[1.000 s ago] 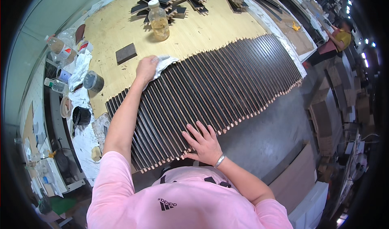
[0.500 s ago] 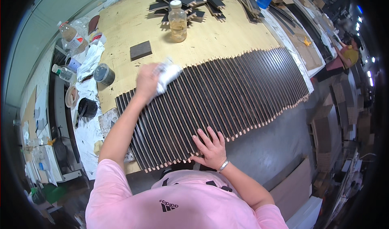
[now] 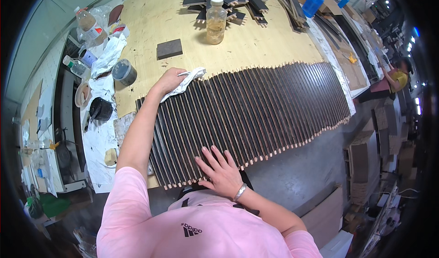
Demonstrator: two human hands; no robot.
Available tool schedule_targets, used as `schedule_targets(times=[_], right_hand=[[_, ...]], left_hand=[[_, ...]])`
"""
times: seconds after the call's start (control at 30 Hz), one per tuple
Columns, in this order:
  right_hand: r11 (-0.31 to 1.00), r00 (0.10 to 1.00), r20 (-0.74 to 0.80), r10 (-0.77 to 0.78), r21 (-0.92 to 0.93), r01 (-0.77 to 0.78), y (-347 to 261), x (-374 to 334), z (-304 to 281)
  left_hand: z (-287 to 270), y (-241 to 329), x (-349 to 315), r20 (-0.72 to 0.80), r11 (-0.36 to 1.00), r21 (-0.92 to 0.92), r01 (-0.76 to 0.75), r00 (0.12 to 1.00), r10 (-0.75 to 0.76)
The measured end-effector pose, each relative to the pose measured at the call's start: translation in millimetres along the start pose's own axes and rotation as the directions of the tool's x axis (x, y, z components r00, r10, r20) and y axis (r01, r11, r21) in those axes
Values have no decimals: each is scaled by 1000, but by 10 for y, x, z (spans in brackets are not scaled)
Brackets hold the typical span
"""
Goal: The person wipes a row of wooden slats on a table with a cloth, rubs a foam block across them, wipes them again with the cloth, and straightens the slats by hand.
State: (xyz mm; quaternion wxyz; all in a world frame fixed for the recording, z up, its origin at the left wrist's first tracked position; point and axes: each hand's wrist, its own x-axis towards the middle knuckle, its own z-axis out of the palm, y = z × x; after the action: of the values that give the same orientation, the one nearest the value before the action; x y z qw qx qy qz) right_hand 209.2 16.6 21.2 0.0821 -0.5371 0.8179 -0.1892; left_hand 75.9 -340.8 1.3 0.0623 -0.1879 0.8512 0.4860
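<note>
A long row of narrow black slats [image 3: 256, 107] with pale wooden pegs at their ends lies side by side across the near part of the table. My left hand [image 3: 171, 81] is closed round a crumpled white cloth [image 3: 188, 80] at the far edge of the slats, toward their left end. The cloth rests on the slats and partly hides their far tips. Lying flat with fingers spread, my right hand [image 3: 223, 172] presses on the near ends of the slats; a silver bracelet [image 3: 240, 192] is on its wrist.
Beyond the slats stand a dark block [image 3: 169, 49], a capped bottle [image 3: 216, 21] of yellowish liquid and stacked black pieces [image 3: 212, 2]. Tubs [image 3: 124, 72], a black cup [image 3: 101, 109] and bottles line the left side. A blue bottle [image 3: 315, 2] is far right; a person [image 3: 393, 79] works beyond.
My right hand has slid left along the near ends of the slats. The left hand, blurred before, now shows sharply with the cloth still in it. The whole view has shifted slightly.
</note>
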Motion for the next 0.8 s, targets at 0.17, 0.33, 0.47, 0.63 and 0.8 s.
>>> schedule_targets(times=[0.17,0.33,0.47,0.63,0.8], right_hand=[[997,999,-43,-29,-71,26,33,-28,69],[998,998,-25,-50,-35,49,-5,11,62],[997,995,-79,-57,42,61,-25,-58,20],[985,998,-27,-50,163,54,-17,-201,306],[992,992,-54,-113,51,116,-44,-131,134]], left_hand=[[10,-21,27,48,997,71,-8,999,4],[-37,-332,50,-207,978,130,-162,960,187],[-44,-15,-152,-541,960,91,-264,797,270],[852,1009,-1266,167,308,423,-852,408,898],[694,610,-869,319,124,585,-802,368,874]])
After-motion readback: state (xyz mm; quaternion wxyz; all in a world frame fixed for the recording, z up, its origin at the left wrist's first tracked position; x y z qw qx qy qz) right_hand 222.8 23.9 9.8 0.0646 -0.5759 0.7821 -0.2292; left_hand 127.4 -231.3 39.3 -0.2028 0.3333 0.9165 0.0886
